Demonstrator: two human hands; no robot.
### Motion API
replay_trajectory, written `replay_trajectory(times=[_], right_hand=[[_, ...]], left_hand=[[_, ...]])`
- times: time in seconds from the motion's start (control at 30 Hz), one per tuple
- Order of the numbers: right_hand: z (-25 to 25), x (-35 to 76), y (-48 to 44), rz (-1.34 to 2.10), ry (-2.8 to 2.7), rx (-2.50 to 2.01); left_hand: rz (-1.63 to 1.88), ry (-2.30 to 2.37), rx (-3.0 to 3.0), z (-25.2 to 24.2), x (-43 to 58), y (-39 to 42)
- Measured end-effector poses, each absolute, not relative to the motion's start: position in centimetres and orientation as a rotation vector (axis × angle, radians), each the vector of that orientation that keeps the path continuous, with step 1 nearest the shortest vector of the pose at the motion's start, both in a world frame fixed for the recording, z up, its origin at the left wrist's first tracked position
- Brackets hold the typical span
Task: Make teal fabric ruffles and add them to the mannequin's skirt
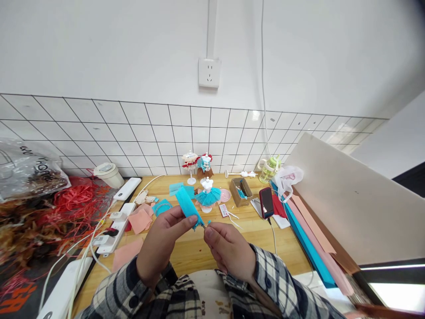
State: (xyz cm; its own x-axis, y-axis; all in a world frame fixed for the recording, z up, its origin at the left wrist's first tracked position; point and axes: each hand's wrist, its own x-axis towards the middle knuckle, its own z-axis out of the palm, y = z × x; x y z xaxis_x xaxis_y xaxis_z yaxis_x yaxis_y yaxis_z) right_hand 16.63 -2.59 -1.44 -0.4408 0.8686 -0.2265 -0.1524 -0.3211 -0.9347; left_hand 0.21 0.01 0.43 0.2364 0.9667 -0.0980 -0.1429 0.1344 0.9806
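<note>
My left hand (pixel 171 232) holds a bright blue strip of crepe paper (pixel 186 206) between thumb and fingers, tilted above the wooden table. The strip's lower edge looks frayed or gathered. Close by on the right, my right hand (pixel 229 246) is closed in a pinch on a thin stick-like piece (pixel 203 226) that meets this edge; most of it is hidden by the fingers. Just behind the hands stands a small white dress-form figure (pixel 207 184) wearing a blue ruffled paper skirt (pixel 209 196).
Two more dressed figures, one with a cream top (pixel 190 160), stand by the tiled wall. A cardboard box (pixel 241 192), a phone (pixel 266 202) on a cable and a green bottle (pixel 268 169) sit rightward. Power strips (pixel 116 228), peach paper (pixel 141 218) and red raffia (pixel 75 197) lie left.
</note>
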Motion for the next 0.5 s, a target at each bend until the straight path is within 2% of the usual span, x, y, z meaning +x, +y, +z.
replay_trajectory(times=[0.27,0.5], right_hand=[[-2.0,16.6,-2.6,1.860,-1.177,-1.016],[-2.6,16.3,-2.6,1.626,-1.273,-1.101]], left_hand=[[1.119,1.001,1.022,-0.2,0.3,0.3],[1.135,1.012,1.006,-0.6,0.9,0.2]])
